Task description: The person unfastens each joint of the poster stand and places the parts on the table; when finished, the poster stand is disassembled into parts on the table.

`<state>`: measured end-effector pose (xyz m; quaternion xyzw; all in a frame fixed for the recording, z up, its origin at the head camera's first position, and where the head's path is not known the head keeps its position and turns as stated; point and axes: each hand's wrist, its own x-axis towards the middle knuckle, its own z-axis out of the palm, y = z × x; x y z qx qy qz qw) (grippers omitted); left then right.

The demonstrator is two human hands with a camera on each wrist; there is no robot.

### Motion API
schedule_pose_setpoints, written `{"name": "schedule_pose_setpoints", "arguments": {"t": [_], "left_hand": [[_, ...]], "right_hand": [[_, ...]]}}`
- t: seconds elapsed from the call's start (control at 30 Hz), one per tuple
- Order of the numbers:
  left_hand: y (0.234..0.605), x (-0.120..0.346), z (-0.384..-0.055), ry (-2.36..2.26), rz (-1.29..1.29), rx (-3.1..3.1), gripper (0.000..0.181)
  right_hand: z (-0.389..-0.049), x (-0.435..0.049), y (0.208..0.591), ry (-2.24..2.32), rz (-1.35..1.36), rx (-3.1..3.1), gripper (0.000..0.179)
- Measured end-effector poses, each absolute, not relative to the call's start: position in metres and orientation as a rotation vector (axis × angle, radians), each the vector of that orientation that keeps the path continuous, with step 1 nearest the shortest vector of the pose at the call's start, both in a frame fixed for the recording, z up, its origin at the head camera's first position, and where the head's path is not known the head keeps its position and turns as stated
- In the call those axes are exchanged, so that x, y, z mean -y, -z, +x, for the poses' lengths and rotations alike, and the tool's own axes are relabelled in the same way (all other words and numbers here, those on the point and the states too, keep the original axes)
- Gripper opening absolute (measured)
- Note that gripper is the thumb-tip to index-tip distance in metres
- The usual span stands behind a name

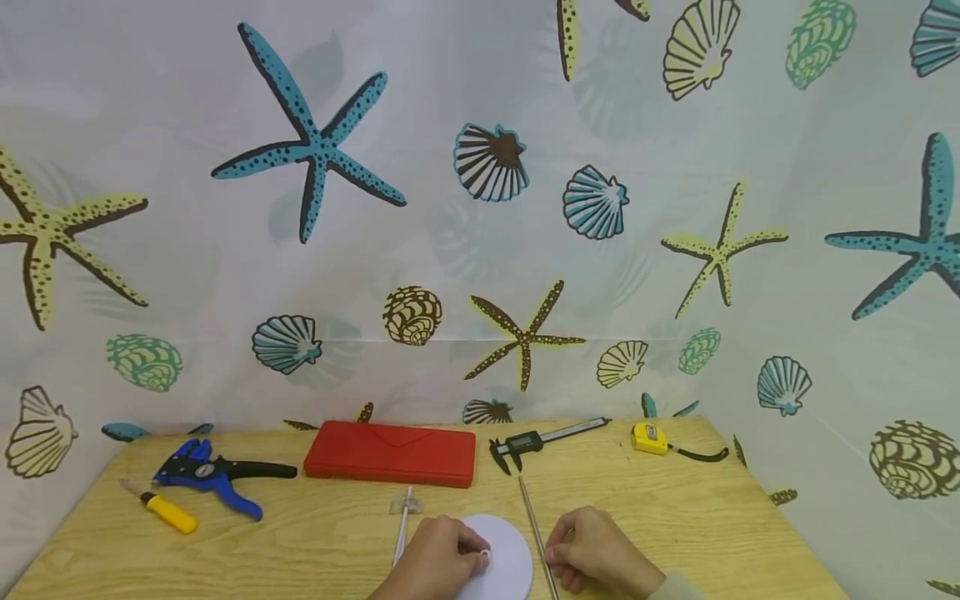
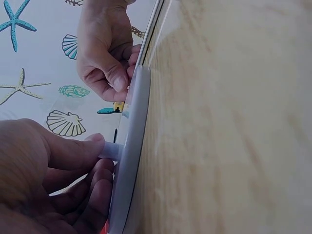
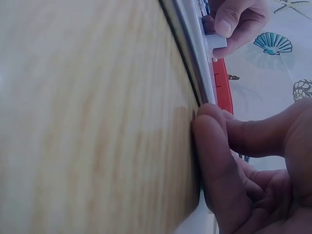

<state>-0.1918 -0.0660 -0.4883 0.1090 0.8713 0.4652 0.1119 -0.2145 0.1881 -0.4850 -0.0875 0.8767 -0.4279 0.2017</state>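
Note:
A flat white disc (image 1: 512,557) lies at the front middle of the table. My left hand (image 1: 441,552) pinches the short white stub (image 2: 111,151) that stands up from it, between thumb and forefinger. Just right of the disc is a thin metal rod (image 1: 531,518), lying lengthwise on the wood. With thumb and fingertips my right hand (image 1: 596,548) pinches the rod's side; the right wrist view shows those fingers (image 3: 210,131) close against the tabletop. A slim white stick (image 1: 402,527) by a small clear packet (image 1: 415,505) lies left of the disc, partly behind my left hand.
Along the back of the wooden table (image 1: 637,500) lie a red case (image 1: 390,454), a caliper (image 1: 536,442) and a yellow tape measure (image 1: 649,438). Blue wire strippers (image 1: 206,472) and a yellow-handled screwdriver (image 1: 171,512) are at left. A patterned curtain (image 1: 480,250) hangs behind.

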Motion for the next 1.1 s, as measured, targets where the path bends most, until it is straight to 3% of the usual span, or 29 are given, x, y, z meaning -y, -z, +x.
{"name": "schedule_pose_setpoints", "arguments": {"t": [0.73, 1.1], "left_hand": [[0.485, 0.063, -0.189, -1.340, 0.292, -2.603, 0.006], [0.474, 0.072, -0.187, -1.333, 0.165, -2.598, 0.013]], "right_hand": [[-0.213, -0.187, 0.487, 1.187, -0.178, -2.428, 0.008], [-0.219, -0.190, 0.479, 1.153, -0.351, -2.513, 0.012]]}}
